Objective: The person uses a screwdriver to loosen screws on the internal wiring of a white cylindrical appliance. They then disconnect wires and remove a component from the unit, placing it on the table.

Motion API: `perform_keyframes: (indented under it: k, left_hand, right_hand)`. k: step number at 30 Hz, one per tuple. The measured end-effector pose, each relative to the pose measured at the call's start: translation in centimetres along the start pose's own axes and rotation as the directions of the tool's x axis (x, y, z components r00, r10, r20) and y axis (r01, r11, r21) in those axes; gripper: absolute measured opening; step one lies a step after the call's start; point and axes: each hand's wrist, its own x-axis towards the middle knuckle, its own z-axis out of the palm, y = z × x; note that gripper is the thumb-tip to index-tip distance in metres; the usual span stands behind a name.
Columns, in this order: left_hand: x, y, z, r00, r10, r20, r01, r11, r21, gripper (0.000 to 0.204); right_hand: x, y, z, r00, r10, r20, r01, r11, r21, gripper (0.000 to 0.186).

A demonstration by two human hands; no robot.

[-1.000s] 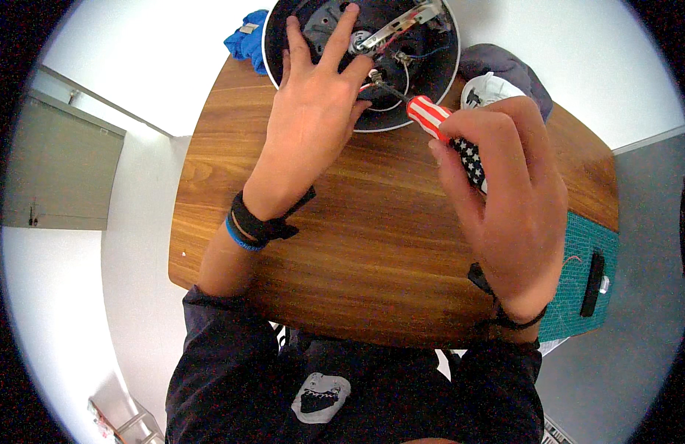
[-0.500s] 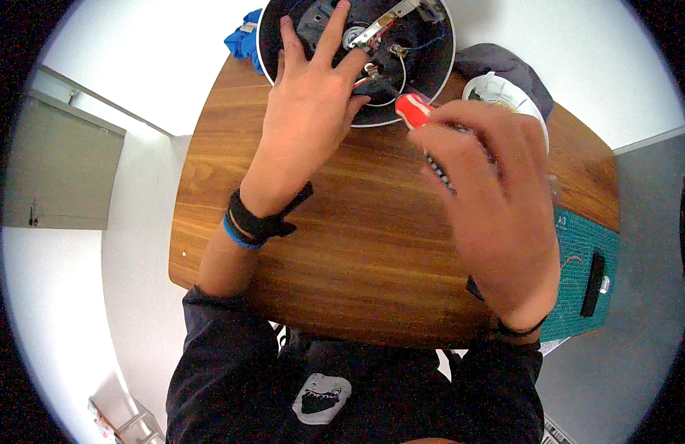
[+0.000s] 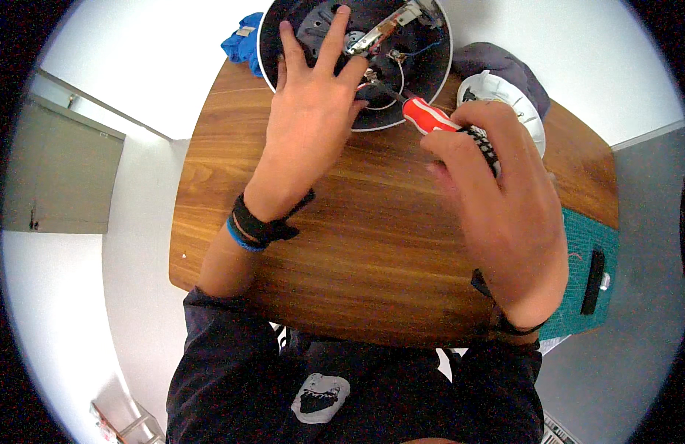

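A round appliance housing (image 3: 439, 70) with a dark inside and a white rim sits at the table's far edge, partly cut off by the picture. Inside it show a long metal bracket (image 3: 390, 28), thin wires and small terminals. My left hand (image 3: 309, 111) lies over its near left part with fingers spread, steadying against the inner surface. In my right hand (image 3: 505, 200) is a screwdriver (image 3: 427, 117) with a red and white handle, its fingers wrapped round the black patterned end. The shaft points into the housing toward a terminal beside my left thumb; whether the tip touches is unclear.
A white round plastic part (image 3: 535, 126) stands right of the housing, against a dark cloth (image 3: 498, 58). Blue cloth (image 3: 243, 44) lies at the far left. At the table's right edge, a green cutting mat (image 3: 579, 311) carries a black bar (image 3: 593, 281) and a small white piece.
The screwdriver has come round from a blurred, steeper pose, and more of its handle and shaft shows. My right hand has shifted slightly right; my left hand stays almost in place.
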Motion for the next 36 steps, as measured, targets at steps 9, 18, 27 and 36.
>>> perform_keyframes:
  k: [9, 18, 27, 36]
  left_hand:
    - [0.0, 0.0, -0.2, 0.999, -0.037, 0.007, 0.036, 0.999, 0.028, 0.05]
    - [-0.1, -0.2, 0.1, 0.999, -0.04, -0.016, 0.041, 0.997, 0.06, 0.051]
    - [0.0, 0.0, -0.2, 0.999, 0.038, -0.035, -0.038, 0.999, 0.019, 0.047]
    - [0.1, 0.1, 0.0, 0.999, 0.037, -0.038, -0.036, 0.999, 0.018, 0.04]
  right_hand:
    - [0.2, 1.7, 0.0, 0.997, -0.078, -0.012, 0.078, 0.997, 0.012, 0.028]
    - [0.4, 2.6, 0.1, 0.972, -0.236, -0.017, 0.237, 0.972, 0.011, 0.023]
    - [0.0, 0.9, 0.4, 0.985, -0.165, -0.043, 0.167, 0.985, 0.032, 0.028]
    - [0.6, 1.1, 1.4, 0.957, 0.045, -0.286, 0.015, 0.979, 0.204, 0.036]
